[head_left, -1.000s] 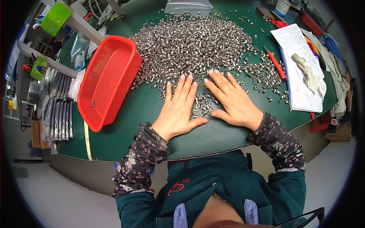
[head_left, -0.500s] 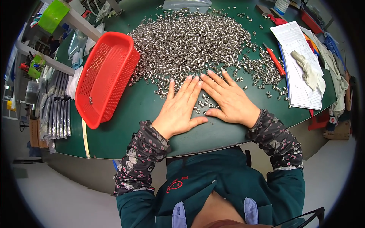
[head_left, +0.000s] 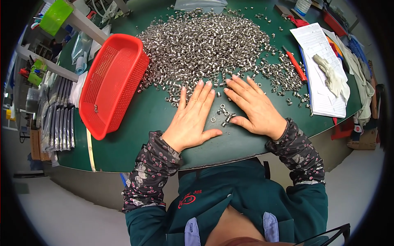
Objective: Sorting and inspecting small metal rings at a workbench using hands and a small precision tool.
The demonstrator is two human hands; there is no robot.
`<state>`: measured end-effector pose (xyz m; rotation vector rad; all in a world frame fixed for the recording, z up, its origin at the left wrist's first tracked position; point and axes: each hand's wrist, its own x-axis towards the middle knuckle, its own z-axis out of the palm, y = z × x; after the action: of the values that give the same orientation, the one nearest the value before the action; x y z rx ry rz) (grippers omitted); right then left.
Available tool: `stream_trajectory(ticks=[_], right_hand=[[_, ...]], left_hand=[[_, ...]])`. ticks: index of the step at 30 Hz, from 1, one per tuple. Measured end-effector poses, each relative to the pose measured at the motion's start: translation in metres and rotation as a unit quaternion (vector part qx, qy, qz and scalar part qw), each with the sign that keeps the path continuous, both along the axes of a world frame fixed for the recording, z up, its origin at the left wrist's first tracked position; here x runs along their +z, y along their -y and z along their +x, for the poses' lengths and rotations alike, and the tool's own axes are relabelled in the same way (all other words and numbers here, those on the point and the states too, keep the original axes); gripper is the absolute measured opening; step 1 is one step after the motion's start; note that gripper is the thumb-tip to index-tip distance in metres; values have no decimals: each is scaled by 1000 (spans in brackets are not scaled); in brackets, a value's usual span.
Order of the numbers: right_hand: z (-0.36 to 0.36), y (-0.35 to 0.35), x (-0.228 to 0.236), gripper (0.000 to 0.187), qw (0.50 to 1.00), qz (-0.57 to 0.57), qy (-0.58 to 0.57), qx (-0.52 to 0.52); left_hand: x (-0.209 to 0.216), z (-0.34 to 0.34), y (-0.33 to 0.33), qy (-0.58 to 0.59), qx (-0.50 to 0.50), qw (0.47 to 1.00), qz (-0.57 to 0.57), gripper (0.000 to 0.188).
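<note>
A broad heap of small shiny metal rings point(head_left: 201, 45) is spread over the green table point(head_left: 135, 143). My left hand point(head_left: 191, 117) lies flat, palm down, at the heap's near edge, its fingers stretched out and its thumb pointing right. Palm down too, my right hand point(head_left: 254, 106) rests with fingers spread, the fingertips reaching the near right part of the heap. Between the hands sits a small cluster of loose metal rings point(head_left: 225, 112), close to my right thumb. Neither hand grips anything; whatever lies under the palms is hidden.
To the left a red perforated basket point(head_left: 92, 108) stands tilted, a few rings inside. On the right lie a red-handled tool point(head_left: 296, 67), paper sheets point(head_left: 305, 39) and a white glove point(head_left: 328, 74). Bagged flat items point(head_left: 61, 123) are stacked at far left.
My right hand has shifted slightly right, away from my left, widening the gap between them. The loose rings there have moved a little. My left hand stays nearly in place.
</note>
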<state>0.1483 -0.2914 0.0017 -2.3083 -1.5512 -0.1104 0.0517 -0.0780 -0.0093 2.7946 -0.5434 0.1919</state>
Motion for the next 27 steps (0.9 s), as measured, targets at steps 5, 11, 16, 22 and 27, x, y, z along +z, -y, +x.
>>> stream_trajectory(ticks=[5, 11, 16, 22, 27], right_hand=[[-1, -3, -4, 68, 998, -23, 14, 48], [2, 5, 1, 69, 1000, 22, 5, 1], [5, 11, -6, 70, 999, -36, -12, -23], [-3, 4, -3, 67, 999, -42, 11, 5], [-2, 4, -10, 68, 998, -14, 22, -58]], left_hand=[[1, 3, 5, -37, -26, 998, 40, 97], [4, 0, 11, -38, -119, 992, 17, 94], [4, -4, 3, -25, -51, 997, 56, 94], [2, -3, 5, -36, -43, 998, 37, 93], [4, 1, 6, -31, -38, 998, -27, 95]])
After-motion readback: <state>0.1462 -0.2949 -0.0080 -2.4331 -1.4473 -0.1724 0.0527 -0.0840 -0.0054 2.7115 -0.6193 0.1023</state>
